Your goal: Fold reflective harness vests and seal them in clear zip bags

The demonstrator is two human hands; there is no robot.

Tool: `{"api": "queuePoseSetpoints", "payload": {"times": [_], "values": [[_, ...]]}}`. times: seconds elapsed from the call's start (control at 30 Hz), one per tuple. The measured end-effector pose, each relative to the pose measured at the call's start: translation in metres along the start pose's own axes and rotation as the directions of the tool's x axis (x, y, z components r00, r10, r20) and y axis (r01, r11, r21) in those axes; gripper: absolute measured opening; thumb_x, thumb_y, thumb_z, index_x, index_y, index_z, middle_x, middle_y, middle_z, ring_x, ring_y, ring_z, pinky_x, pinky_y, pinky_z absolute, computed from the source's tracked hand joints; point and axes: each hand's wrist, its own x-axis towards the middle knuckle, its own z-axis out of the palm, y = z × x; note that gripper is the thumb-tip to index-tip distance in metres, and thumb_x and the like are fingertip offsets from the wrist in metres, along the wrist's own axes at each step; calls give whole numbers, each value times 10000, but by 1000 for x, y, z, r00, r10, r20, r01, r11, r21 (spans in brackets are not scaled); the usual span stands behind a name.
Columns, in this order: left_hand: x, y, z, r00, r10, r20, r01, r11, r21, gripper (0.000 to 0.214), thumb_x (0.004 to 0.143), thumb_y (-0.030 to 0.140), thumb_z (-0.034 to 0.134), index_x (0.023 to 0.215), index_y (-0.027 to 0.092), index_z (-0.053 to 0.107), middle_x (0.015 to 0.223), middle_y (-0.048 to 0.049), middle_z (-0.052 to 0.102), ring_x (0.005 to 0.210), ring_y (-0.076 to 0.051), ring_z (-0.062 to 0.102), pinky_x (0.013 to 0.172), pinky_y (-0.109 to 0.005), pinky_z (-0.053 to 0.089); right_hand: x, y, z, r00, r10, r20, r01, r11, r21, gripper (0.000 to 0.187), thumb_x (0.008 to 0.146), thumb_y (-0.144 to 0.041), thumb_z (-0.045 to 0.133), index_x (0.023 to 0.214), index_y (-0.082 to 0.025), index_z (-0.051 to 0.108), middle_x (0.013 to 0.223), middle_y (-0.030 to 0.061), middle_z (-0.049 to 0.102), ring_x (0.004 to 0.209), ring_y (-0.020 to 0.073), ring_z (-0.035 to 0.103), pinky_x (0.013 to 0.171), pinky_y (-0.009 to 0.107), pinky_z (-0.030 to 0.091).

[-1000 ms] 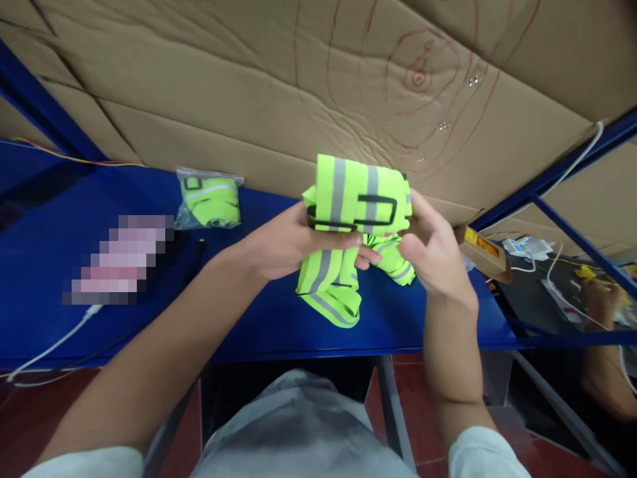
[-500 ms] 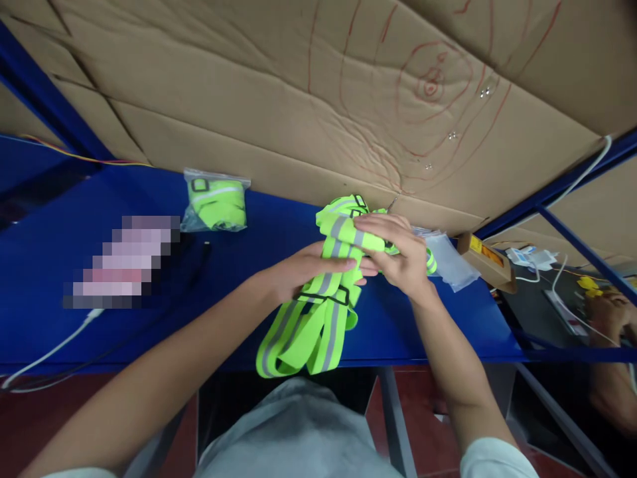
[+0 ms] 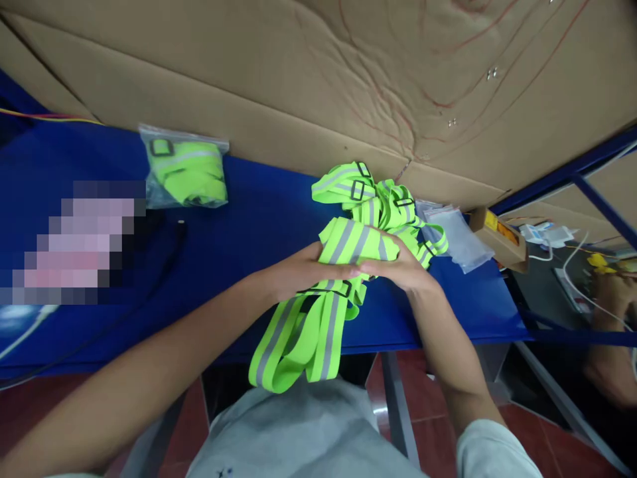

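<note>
Both hands hold a folded bundle of neon-green reflective straps (image 3: 326, 332) with grey stripes and black buckles, its loops hanging toward my lap over the table's front edge. My left hand (image 3: 303, 271) grips it from the left, thumb lying across the folds. From the right, my right hand (image 3: 398, 269) clasps the top folds, its thumb meeting the left thumb; most fingers of both hands are hidden beneath the straps. Just behind lies a loose pile of similar green straps (image 3: 383, 202) with black buckles, on the blue table (image 3: 269, 199).
A clear zip bag (image 3: 189, 172) of green strap stands at the back left. A pixelated pink item (image 3: 79, 239) and cables lie left. At right are clear plastic bags (image 3: 460, 239) and a small cardboard box (image 3: 497, 242). Another person's hand (image 3: 614, 292) shows far right. Cardboard lines the back.
My right hand has come down from over the strap's top to its right side, thumbs now together. The top fold lies flatter and wider. The view has shifted, showing more of the pile behind.
</note>
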Motion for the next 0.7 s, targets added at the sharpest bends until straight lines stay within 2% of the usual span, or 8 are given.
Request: {"api": "queuePoseSetpoints", "payload": {"times": [0.1,0.17,0.27,0.33,0.43,0.5,0.57,0.7], "values": [[0,-2,0,1000,-21,21,22,999,-47,554,603,384,1005,1051,154,775,1021,-102,814,866,-237,761,778,-325,604,-2,-4,11,992,3,-123,-16,994,-107,497,721,-446,930,1157,-256,784,1029,12,789,978,250,743,914,419,646],[0,-3,-1,990,-41,136,58,991,-121,573,595,407,995,1049,140,767,964,-104,807,803,-230,750,743,-329,601,-5,-8,16,979,-42,-198,26,996,-82,483,761,-432,903,1205,-289,776,972,-12,783,822,200,731,776,380,670],[1,-5,-3,945,-20,326,86,978,-189,636,613,415,966,1141,126,760,1100,-136,798,843,-222,750,765,-305,598,-9,-10,19,970,-11,-243,15,1000,15,540,817,-450,854,1327,-338,720,856,-34,757,567,148,644,556,352,638],[1,-7,-4,915,-10,403,102,973,-208,645,643,461,933,1158,113,760,1178,-159,782,901,-240,754,791,-305,600,-9,-10,17,953,-47,-299,53,999,11,540,778,-423,891,1290,-345,738,923,-32,775,644,169,698,643,380,669],[1,-10,-4,894,1,448,106,971,-212,601,667,541,896,1059,103,772,1096,-159,793,959,-269,753,858,-330,606,-7,-10,12,903,-73,-424,108,992,59,480,721,-373,937,1169,-312,776,1079,-25,795,970,229,767,923,414,668],[-1,-11,-4,883,-26,468,126,975,-182,598,636,531,914,1042,118,765,1035,-132,792,943,-263,748,847,-333,610,-5,-13,8,922,46,-386,38,978,206,450,742,-411,913,1146,-268,773,1059,5,806,996,257,775,910,425,678],[-5,-9,-4,882,-91,462,159,981,-111,609,600,487,944,1066,147,751,996,-81,778,893,-233,735,781,-306,606,-3,-16,6,949,187,-254,-91,934,345,468,758,-473,878,1145,-237,765,1004,32,812,913,277,789,741,410,702],[-13,-2,-3,899,-93,428,80,996,49,497,648,450,948,1020,197,737,880,5,732,817,-164,683,738,-244,558,0,-22,-1,936,302,-179,-183,855,485,470,680,-481,899,1071,-253,771,957,10,819,870,271,804,525,323,660]]}}
